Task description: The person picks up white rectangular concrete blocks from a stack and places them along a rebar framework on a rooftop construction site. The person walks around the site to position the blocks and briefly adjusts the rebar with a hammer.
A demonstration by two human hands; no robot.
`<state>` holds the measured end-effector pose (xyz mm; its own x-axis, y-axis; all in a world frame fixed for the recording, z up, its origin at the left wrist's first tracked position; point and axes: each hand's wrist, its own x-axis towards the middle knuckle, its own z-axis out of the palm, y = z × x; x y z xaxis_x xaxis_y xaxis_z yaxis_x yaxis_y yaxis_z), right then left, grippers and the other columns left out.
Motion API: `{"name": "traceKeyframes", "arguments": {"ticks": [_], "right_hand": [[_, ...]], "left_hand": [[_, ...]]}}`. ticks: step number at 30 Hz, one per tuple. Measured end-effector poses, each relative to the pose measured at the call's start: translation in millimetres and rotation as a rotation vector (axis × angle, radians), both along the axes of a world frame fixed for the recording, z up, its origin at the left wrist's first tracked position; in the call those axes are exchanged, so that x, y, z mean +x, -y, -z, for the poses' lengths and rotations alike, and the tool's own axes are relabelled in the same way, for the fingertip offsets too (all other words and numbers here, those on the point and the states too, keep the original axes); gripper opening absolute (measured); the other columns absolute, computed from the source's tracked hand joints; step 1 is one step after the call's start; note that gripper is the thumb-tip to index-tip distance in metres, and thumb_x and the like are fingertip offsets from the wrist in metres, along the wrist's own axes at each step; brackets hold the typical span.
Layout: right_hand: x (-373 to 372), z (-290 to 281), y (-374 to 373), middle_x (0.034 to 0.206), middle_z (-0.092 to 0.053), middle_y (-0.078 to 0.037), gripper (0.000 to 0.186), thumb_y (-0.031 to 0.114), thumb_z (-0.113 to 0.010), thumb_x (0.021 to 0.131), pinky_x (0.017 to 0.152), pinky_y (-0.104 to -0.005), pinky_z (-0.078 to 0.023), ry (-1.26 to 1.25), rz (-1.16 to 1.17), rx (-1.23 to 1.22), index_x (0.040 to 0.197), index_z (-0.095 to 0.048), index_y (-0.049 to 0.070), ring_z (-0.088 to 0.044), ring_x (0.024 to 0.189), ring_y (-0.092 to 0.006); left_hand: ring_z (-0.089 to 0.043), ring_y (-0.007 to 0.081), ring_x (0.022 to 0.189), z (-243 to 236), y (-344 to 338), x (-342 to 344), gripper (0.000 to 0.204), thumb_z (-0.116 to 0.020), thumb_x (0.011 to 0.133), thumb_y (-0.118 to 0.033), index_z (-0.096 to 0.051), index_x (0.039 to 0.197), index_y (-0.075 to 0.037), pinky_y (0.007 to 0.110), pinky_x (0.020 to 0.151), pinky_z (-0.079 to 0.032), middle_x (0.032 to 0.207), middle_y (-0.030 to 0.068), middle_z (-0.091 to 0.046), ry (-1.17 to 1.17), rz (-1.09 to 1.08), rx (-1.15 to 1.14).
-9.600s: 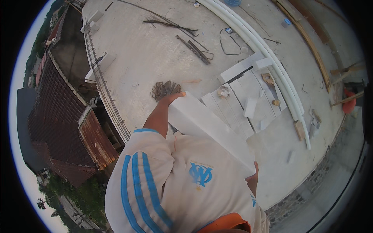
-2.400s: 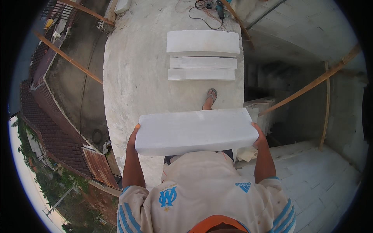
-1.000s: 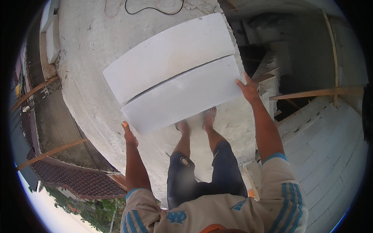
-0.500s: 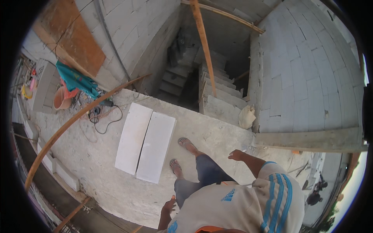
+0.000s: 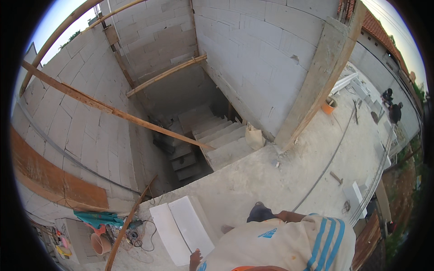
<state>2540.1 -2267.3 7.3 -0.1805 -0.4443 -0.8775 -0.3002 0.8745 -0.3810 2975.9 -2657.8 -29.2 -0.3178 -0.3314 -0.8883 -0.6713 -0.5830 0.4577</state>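
Two white blocks lie side by side on the concrete slab, the nearer one (image 5: 192,219) beside the other (image 5: 165,228), at the edge of a stairwell. My left hand (image 5: 195,256) is low by the nearer block's lower end, fingers apart and holding nothing I can see; whether it touches the block is unclear. My right hand (image 5: 284,217) is by my dark shorts (image 5: 260,210), small and partly hidden, so its fingers cannot be made out.
Stairs (image 5: 226,142) descend between block walls (image 5: 262,54), with a slanting timber (image 5: 113,110) across the opening and a sack (image 5: 254,135) on top. A bucket (image 5: 99,244), cloth (image 5: 97,219) and cables lie left. Rods (image 5: 370,180) line the right edge, where two people (image 5: 394,113) crouch.
The block I was carrying has been set on the slab and let go. My view has swung round toward the stairwell and walls, and my hands have drawn back.
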Motion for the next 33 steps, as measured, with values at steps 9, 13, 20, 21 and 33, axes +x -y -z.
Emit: {"name": "traceKeyframes", "arguments": {"ticks": [9,13,20,21,33], "right_hand": [[-58.5,-67.0,-34.1,0.107,-0.056,-0.014,0.048,0.039,-0.053,0.080,0.064,-0.0397,-0.055,0.076,0.665,-0.001,0.111,-0.055,0.003,-0.059,0.092,-0.0256],[-84.5,-86.5,-77.9,0.103,-0.058,-0.011,0.044,0.040,-0.053,0.078,0.063,-0.0370,-0.055,0.039,0.700,-0.031,0.107,-0.058,0.008,-0.060,0.087,-0.0226],[-110.2,-66.6,-211.1,0.081,-0.061,-0.015,0.040,0.036,-0.057,0.073,0.057,-0.0390,-0.054,-0.193,0.906,0.166,0.097,-0.063,0.005,-0.061,0.075,-0.0272],[-106.6,-62.8,-227.0,0.082,-0.061,-0.015,0.039,0.036,-0.057,0.073,0.057,-0.0391,-0.055,-0.223,0.988,0.228,0.094,-0.064,0.005,-0.061,0.075,-0.0271],[-52.3,-41.0,-163.6,0.095,-0.060,-0.014,0.034,0.026,-0.047,0.081,0.060,-0.0373,-0.055,-0.052,1.206,-0.006,0.098,-0.060,-0.001,-0.061,0.083,-0.0265]], "left_hand": [[-0.047,0.0277,0.105,9.9,-12.3,-176.9,0.059,-0.052,0.080,-0.046,-0.044,0.120,-0.004,0.046,0.081,-0.040,0.119,0.0146,-0.047,0.032,0.372,-0.013],[-0.055,0.0157,0.094,35.9,-42.0,-237.0,0.043,-0.051,0.085,-0.039,-0.054,0.110,-0.004,0.033,0.080,-0.044,0.106,0.0120,-0.057,0.187,0.556,0.124],[-0.054,0.0166,0.094,-53.5,-54.8,-338.5,0.045,-0.051,0.085,-0.041,-0.054,0.110,-0.004,0.032,0.080,-0.043,0.105,0.0119,-0.058,0.111,0.818,-0.087],[-0.054,0.0167,0.094,-57.1,-57.2,-353.6,0.045,-0.051,0.084,-0.042,-0.054,0.110,-0.004,0.032,0.080,-0.043,0.105,0.0119,-0.058,0.110,0.858,-0.092],[-0.054,0.0182,0.094,-154.3,-30.0,-558.2,0.048,-0.050,0.083,-0.045,-0.054,0.109,-0.005,0.031,0.079,-0.043,0.103,0.0117,-0.058,0.291,1.159,-0.399]]}}
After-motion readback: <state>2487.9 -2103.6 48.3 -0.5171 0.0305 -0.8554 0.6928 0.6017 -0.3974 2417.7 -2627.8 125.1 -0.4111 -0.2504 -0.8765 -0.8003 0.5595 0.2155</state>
